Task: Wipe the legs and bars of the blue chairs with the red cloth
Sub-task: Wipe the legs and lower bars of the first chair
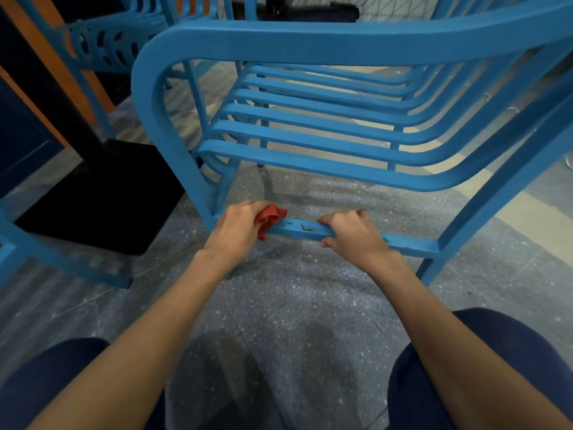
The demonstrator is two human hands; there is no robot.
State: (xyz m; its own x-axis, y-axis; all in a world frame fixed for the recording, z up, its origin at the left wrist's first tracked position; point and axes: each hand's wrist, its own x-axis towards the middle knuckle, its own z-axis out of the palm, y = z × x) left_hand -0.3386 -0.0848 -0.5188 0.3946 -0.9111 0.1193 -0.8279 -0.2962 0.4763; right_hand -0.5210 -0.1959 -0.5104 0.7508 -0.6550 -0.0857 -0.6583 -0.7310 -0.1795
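Red cloth (270,219) is bunched up in my left hand (237,226), pressed on the left end of the low crossbar (409,243) of the blue chair (310,41), right by the leg (189,169). My right hand (350,232) is curled round the same bar further along, so the hands are apart with a chipped patch (302,227) between them. My worry: the wad's so balled up it might only skim the top face, and those chips could snag it or flake more if I scrub hard.

One blue chair (310,38) is standing close in front, and at least one other chair (102,48) is showing in part at the left. One red cloth (271,217) is showing. Two hands are showing: one left hand (235,228), one right hand (350,234). One black table base (108,197) is sitting on the floor.
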